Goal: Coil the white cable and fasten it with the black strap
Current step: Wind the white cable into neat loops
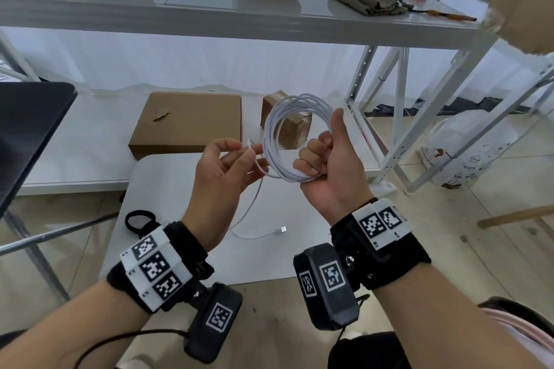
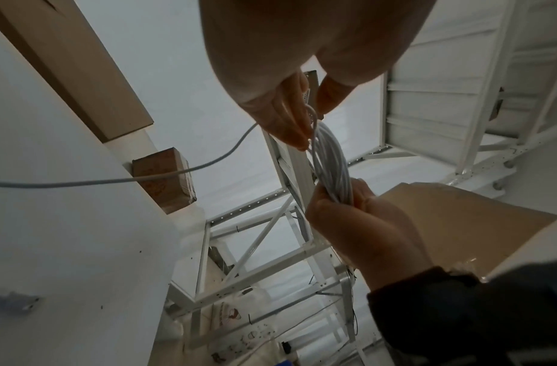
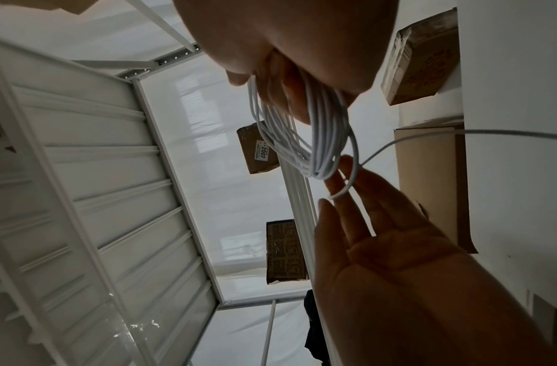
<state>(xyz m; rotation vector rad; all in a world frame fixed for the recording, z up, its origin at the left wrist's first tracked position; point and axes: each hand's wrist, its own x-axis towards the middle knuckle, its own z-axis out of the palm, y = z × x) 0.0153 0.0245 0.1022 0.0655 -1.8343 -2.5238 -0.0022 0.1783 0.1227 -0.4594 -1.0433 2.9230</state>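
Note:
The white cable (image 1: pixel 271 129) is wound into a coil of several loops, held up above the small white table (image 1: pixel 180 249). My right hand (image 1: pixel 314 159) grips the bottom of the coil in a fist, thumb pointing up. My left hand (image 1: pixel 244 151) pinches the loose strand just left of the coil. From there the tail hangs down to the table and ends in a USB plug (image 1: pixel 282 230). A black ring-shaped strap (image 1: pixel 139 219) lies on the table's left corner, apart from both hands. The left wrist view shows the coil (image 2: pixel 332 158) between both hands; the right wrist view shows the coil (image 3: pixel 321 138) too.
A flat cardboard box (image 1: pixel 189 123) and a small taped box (image 1: pixel 295 129) sit on the low shelf behind the coil. A white metal rack (image 1: pixel 398 117) stands at right, a dark panel (image 1: pixel 30 135) at left. More boxes stand on the upper shelf (image 1: pixel 209 18).

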